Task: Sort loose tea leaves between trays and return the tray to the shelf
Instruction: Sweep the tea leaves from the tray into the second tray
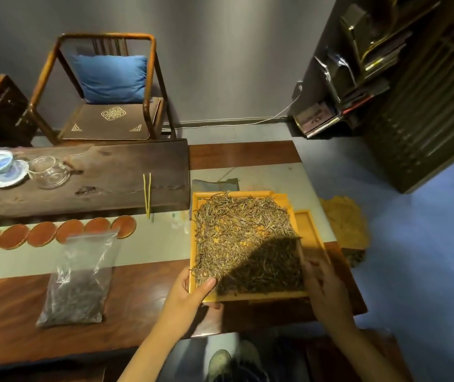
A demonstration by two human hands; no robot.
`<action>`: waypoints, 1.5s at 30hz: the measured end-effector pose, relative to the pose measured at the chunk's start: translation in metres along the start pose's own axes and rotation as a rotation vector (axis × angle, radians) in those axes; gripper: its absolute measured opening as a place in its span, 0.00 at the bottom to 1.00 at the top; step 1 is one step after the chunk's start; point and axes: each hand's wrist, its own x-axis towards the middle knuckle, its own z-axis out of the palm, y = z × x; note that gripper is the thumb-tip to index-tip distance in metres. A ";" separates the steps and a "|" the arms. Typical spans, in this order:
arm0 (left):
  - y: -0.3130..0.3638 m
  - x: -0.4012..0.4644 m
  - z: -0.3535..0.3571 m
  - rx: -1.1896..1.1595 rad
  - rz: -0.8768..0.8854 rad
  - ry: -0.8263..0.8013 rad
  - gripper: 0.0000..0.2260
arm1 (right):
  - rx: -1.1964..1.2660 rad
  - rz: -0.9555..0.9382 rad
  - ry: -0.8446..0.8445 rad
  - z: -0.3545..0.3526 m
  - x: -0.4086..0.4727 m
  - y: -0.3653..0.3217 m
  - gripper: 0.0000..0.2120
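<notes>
We grip bamboo tray (196, 244) of loose tea leaves (236, 232), left hand (190, 296) and right hand (322, 285) clamped on near corners, second tray (307, 227) underneath. Zip bag (82, 277), coasters (41, 234), tweezers (147, 194) crowd table (143, 301) left.

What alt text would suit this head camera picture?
Two bare hands, left hand and right hand, grip the near corners of a yellow wooden tray heaped with loose tea leaves, above a brown wooden table.

Wooden armchair (104, 86) w/ blue cushion (111, 78), five round coasters (54, 234) (overlapping row), glass pitcher (49, 172), yellow tongs (147, 194)
</notes>
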 end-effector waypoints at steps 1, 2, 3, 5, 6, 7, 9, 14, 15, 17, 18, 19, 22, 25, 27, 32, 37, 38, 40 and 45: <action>-0.003 0.001 0.003 -0.005 -0.011 0.004 0.12 | -0.012 -0.006 -0.006 -0.002 0.002 0.002 0.16; -0.005 0.001 0.005 -0.017 -0.021 0.010 0.10 | -0.029 -0.018 -0.006 -0.005 0.005 0.003 0.18; -0.007 0.002 0.006 -0.036 -0.033 0.018 0.09 | -0.065 -0.043 0.001 -0.007 0.008 0.004 0.16; -0.010 0.003 0.009 -0.057 -0.047 0.042 0.09 | -0.193 -0.137 -0.017 -0.011 0.019 0.002 0.16; -0.009 0.004 0.010 -0.059 -0.050 0.046 0.08 | -0.264 -0.209 -0.063 -0.012 0.026 0.001 0.18; -0.009 0.005 0.012 -0.064 -0.049 0.043 0.08 | -0.345 -0.282 -0.118 -0.011 0.033 0.000 0.19; -0.008 0.008 0.016 -0.076 -0.047 0.040 0.08 | -0.485 -0.402 -0.196 -0.007 0.046 -0.005 0.19; -0.006 0.016 0.024 -0.064 -0.050 0.033 0.08 | -0.644 -0.595 -0.364 0.018 0.072 -0.014 0.24; -0.006 0.016 0.025 -0.055 -0.048 0.031 0.08 | -0.660 -0.630 -0.386 0.025 0.074 -0.012 0.24; -0.009 0.017 0.025 -0.042 -0.046 0.020 0.09 | -0.699 -0.680 -0.413 0.034 0.076 -0.008 0.25; -0.010 0.016 0.026 -0.037 -0.043 0.017 0.09 | -0.727 -0.705 -0.414 0.037 0.076 -0.005 0.25; -0.012 0.015 0.025 -0.030 -0.042 0.021 0.09 | -0.751 -0.727 -0.412 0.039 0.076 -0.002 0.25; -0.019 0.011 0.021 -0.035 -0.057 0.037 0.10 | -0.774 -0.723 -0.416 0.039 0.080 0.005 0.24; -0.025 0.009 0.018 -0.030 -0.074 0.044 0.14 | -0.704 -0.668 -0.479 0.037 0.084 0.010 0.21; -0.029 0.009 0.017 -0.014 -0.081 0.044 0.15 | -0.695 -0.662 -0.509 0.036 0.085 0.013 0.20; -0.034 0.010 0.016 0.002 -0.089 0.039 0.21 | -0.792 -0.574 -0.616 0.038 0.097 0.016 0.23; -0.041 0.012 0.014 0.023 -0.104 0.042 0.23 | -0.884 -0.501 -0.632 0.034 0.113 0.018 0.24; -0.042 0.013 0.013 0.020 -0.106 0.037 0.24 | -0.888 -0.495 -0.623 0.033 0.116 0.020 0.23; -0.043 0.014 0.012 0.013 -0.118 0.029 0.27 | -0.888 -0.484 -0.614 0.030 0.122 0.024 0.21; -0.044 0.018 0.011 -0.028 -0.135 0.026 0.23 | -0.865 -0.402 -0.609 0.021 0.132 0.038 0.19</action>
